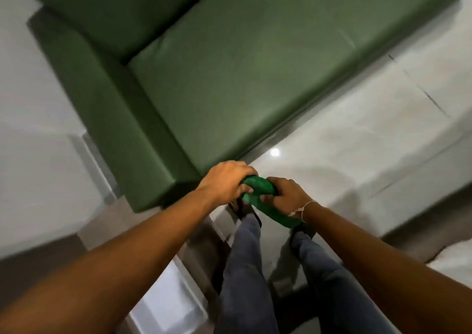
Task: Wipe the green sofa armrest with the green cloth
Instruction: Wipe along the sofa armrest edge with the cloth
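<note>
From the head camera I see the green sofa (pixel 242 78), smooth and leathery with a dull sheen, boxy in shape: a flat seat cushion and a long, squared-off armrest (pixel 122 119) with crisp edges running toward me. The floor (pixel 357 142) is pale, glossy tile (one bright light spot reflects in it). The green cloth (pixel 260 188) is a brighter green, nubbly in texture, bunched into a thick roll. My left hand (pixel 226 180) is closed over its upper end and my right hand (pixel 286 197) grips the middle, the tail hanging below that wrist. The cloth sits just off the armrest's near corner, probably not touching it, though motion blur makes that hard to judge.
</note>
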